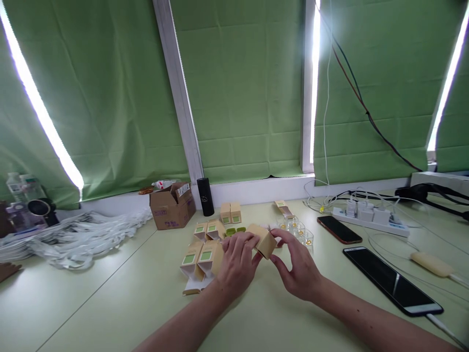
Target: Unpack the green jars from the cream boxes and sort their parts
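A small kraft paper box point(264, 243) is tilted above the table between both hands. My left hand point(238, 261) is closed around its left side. The thumb and fingers of my right hand point(296, 266) pinch its right end. Several open kraft boxes with green labels point(206, 255) stand left of my left hand. Two more small boxes point(230, 213) stand behind, with green pieces point(235, 231) in front of them. Beyond my right hand are several clear glass cups point(301, 231) with yellow centres, and an open box point(284, 209) lies behind them.
A brown carton point(172, 207) and black cylinder point(205, 196) stand at the back. White straps point(88, 237) lie left. On the right are two phones point(392, 278) point(339, 229), a power strip point(371, 222), cables and a cream block point(431, 264). Another person's hand point(8, 271) shows far left.
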`<state>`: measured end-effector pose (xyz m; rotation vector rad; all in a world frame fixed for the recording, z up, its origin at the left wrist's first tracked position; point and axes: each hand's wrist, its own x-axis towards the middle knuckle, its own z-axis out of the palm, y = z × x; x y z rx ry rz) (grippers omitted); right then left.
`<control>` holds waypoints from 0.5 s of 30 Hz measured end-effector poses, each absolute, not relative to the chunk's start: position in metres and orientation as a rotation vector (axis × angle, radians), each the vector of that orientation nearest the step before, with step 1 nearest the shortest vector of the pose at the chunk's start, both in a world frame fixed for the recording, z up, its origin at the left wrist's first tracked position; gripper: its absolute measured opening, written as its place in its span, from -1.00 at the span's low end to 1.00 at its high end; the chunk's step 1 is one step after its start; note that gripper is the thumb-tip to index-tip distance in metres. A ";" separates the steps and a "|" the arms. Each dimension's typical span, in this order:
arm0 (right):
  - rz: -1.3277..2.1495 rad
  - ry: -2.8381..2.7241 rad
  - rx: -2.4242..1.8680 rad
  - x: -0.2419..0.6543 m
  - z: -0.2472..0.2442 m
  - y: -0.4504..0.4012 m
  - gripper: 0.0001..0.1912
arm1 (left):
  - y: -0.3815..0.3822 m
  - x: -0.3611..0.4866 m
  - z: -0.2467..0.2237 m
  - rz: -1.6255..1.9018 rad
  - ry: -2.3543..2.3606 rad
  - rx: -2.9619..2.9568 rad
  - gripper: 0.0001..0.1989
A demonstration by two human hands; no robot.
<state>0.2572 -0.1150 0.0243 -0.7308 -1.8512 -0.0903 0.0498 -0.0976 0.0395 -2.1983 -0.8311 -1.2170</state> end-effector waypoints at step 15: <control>-0.126 -1.995 -0.848 0.256 0.016 -0.116 -0.34 | -0.105 0.056 0.039 -0.946 -0.773 -2.197 -0.60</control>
